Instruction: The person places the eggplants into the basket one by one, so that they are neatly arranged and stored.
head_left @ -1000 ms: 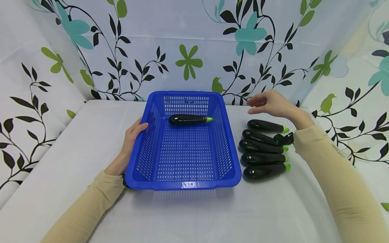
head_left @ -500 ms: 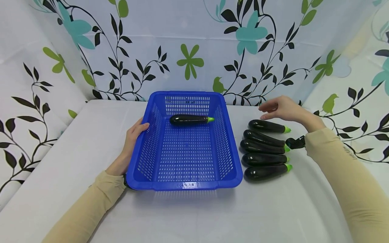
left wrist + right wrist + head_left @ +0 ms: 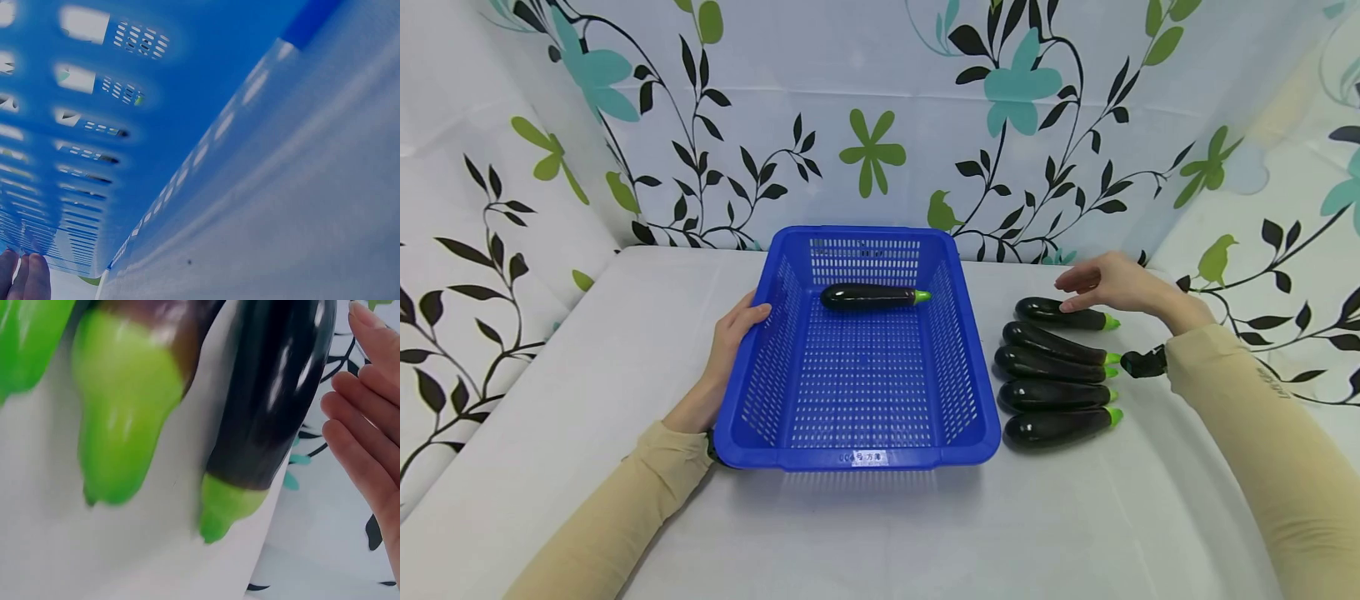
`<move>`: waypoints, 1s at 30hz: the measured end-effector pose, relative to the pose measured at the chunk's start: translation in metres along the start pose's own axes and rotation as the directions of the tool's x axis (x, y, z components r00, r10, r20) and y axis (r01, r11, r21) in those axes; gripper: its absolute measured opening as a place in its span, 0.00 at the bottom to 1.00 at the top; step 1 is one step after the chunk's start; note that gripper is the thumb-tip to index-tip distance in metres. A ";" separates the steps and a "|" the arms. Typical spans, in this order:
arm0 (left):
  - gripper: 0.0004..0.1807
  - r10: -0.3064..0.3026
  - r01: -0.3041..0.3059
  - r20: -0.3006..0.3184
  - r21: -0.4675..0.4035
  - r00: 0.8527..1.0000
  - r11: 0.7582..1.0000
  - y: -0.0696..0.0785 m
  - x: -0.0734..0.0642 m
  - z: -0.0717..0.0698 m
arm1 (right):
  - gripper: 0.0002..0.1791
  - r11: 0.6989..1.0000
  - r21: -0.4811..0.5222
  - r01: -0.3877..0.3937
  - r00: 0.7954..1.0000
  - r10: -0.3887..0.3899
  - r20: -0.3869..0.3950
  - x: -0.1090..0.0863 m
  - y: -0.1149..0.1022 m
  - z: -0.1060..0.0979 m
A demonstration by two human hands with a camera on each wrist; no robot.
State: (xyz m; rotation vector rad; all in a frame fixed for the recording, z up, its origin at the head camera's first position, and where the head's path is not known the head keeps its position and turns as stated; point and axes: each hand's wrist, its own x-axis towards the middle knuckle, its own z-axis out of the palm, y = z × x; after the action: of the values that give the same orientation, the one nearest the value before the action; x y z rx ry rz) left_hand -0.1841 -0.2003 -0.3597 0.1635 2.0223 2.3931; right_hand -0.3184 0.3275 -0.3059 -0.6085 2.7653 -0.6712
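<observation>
My left hand [image 3: 730,337] holds the blue plastic basket [image 3: 857,458] at its left rim, thumb over the edge. In the left wrist view its fingers [image 3: 28,278] lie along the slotted outer wall. A dark eggplant [image 3: 868,297] with a green stem lies inside, near the far wall. To the basket's right, several more eggplants lie in a column on the table. Over the farthest eggplant [image 3: 1048,312] hovers my right hand [image 3: 1116,283], its thumb overlapping it in the head view. The right wrist view shows those fingers [image 3: 359,450] loosely extended beside that eggplant [image 3: 269,394], holding nothing.
A white cloth covers the table [image 3: 880,542]. A patterned curtain [image 3: 865,75] with leaves and flowers hangs along the back and sides. The nearest eggplant [image 3: 1060,427] of the column lies close to the basket's right front corner.
My right hand has moved right and down from behind the column to over the farthest eggplant. The left hand keeps its hold on the basket, and the eggplants stay in place.
</observation>
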 end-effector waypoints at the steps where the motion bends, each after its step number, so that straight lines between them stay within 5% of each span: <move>1: 0.30 0.000 0.000 -0.002 0.000 1.000 1.000 0.000 0.000 0.000 | 0.29 1.000 0.002 -0.005 1.000 0.005 0.002 -0.001 0.002 0.000; 10: 0.30 -0.008 0.008 -0.010 0.010 1.000 1.000 -0.002 0.002 -0.001 | 0.31 0.999 0.006 -0.053 0.997 0.052 0.058 -0.008 0.019 0.002; 30: 0.30 0.004 -0.004 0.004 0.002 1.000 1.000 -0.002 0.001 0.000 | 0.29 1.000 -0.004 -0.025 0.999 0.025 0.043 -0.010 0.034 0.013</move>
State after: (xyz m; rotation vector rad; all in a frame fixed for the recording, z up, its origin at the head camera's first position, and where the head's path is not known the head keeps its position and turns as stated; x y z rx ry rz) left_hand -0.1858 -0.2002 -0.3621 0.1724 2.0241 2.3914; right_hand -0.3170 0.3550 -0.3321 -0.5809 2.7304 -0.6408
